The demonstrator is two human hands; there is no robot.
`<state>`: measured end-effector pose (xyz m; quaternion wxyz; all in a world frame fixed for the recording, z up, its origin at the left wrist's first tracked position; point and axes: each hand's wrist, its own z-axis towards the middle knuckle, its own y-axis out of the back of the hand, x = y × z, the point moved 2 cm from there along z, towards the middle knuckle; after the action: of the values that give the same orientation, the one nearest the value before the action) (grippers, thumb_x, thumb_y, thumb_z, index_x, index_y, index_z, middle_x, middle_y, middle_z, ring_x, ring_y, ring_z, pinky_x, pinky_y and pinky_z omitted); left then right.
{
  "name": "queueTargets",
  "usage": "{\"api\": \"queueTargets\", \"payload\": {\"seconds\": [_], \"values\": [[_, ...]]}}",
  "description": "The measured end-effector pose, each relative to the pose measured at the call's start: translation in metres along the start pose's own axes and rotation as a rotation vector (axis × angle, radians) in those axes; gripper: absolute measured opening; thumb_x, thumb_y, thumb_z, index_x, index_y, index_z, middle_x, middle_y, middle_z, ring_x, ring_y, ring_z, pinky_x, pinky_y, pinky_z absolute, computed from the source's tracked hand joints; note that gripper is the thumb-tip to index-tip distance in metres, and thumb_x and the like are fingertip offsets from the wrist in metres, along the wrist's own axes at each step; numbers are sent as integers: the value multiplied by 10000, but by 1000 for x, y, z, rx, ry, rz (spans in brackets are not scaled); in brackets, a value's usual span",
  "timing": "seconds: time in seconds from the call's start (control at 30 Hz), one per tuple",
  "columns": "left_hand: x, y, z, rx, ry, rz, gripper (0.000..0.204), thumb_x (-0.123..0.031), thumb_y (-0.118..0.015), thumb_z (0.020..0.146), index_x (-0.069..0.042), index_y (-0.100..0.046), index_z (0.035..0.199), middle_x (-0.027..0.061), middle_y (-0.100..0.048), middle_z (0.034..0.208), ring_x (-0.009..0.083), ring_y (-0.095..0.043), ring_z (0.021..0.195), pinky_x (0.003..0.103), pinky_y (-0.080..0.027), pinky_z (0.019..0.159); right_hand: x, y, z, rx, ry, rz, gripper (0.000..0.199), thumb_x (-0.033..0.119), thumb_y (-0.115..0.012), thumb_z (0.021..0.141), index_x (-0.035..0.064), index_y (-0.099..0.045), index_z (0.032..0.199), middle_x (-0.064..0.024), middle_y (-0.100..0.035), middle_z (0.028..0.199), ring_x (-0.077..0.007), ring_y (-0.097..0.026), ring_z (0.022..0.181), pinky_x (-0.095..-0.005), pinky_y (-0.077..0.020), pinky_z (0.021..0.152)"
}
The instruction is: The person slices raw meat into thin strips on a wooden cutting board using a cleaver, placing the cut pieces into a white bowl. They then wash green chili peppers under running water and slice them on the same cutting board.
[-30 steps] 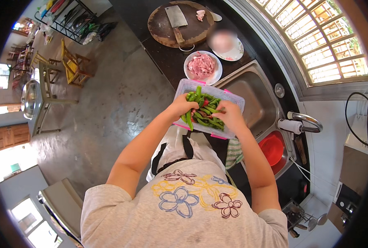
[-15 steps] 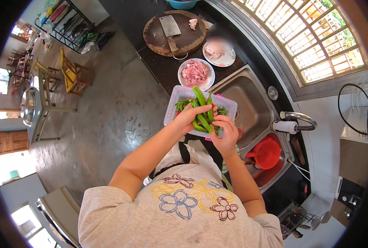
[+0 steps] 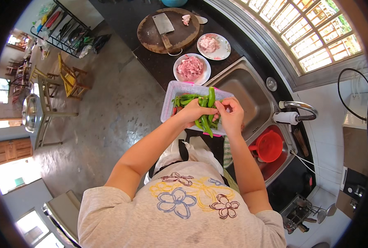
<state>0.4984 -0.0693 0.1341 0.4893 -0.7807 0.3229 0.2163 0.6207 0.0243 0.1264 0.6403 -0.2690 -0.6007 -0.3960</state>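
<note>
Several long green chili peppers (image 3: 211,97) are bunched in my left hand (image 3: 192,112), its thumb laid across them. My right hand (image 3: 232,116) is closed at the right side of the bunch, thumb and fingertips pinched together against a pepper. What exactly sits between those fingertips is mostly hidden. Beneath both hands is a clear plastic container (image 3: 166,103) with pink clips, at the counter's edge beside the sink. More green peppers and a bit of red lie inside it, partly covered by my hands.
Beyond the container stand a plate of cut raw meat (image 3: 190,68) and a floral plate with pale meat (image 3: 209,44). A cleaver (image 3: 163,25) rests on a round wooden chopping board (image 3: 189,35). To the right are a steel sink (image 3: 250,89), a faucet (image 3: 300,106) and a red plastic scoop (image 3: 270,146).
My right hand has moved up along the peppers and its fingertips have drawn together. The peppers have shifted in my left hand. The whole view has moved slightly.
</note>
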Motion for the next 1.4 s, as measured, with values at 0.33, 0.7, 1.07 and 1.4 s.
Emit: {"api": "queueTargets", "payload": {"seconds": [0.33, 0.7, 1.07, 1.4], "values": [[-7, 58, -12, -436, -9, -177, 178, -7, -660, 834, 31, -572, 983, 120, -633, 826, 220, -666, 689, 359, -575, 600, -9, 64, 37, -168, 257, -755, 103, 51, -674, 802, 51, -660, 904, -100, -621, 940, -280, -613, 827, -353, -490, 736], [17, 85, -5, -493, -58, 55, 225, 53, -630, 771, 1, -579, 984, 89, -622, 828, 173, -607, 621, 315, -501, 544, -80, -34, -17, 461, 347, -1330, 80, 139, -587, 820, 75, -630, 842, -84, -607, 885, -277, -623, 872, -390, -511, 695], [-7, 62, 16, -230, -336, 833, 472, -113, -810, 698, -53, -605, 1119, 42, -666, 998, 133, -615, 921, 304, -487, 841, -4, -8, 33, 591, 144, -886, 220, 223, -712, 795, 91, -694, 970, -123, -631, 883, -314, -637, 803, -426, -499, 691], [-27, 39, 16, -127, -312, 716, 537, -131, -854, 657, -45, -610, 1129, 27, -667, 982, 116, -609, 909, 285, -485, 837, 8, -4, 55, 538, -456, -69, 185, 157, -684, 884, -19, -654, 934, -47, -608, 666, -93, -557, 545, -248, -448, 504]]}}
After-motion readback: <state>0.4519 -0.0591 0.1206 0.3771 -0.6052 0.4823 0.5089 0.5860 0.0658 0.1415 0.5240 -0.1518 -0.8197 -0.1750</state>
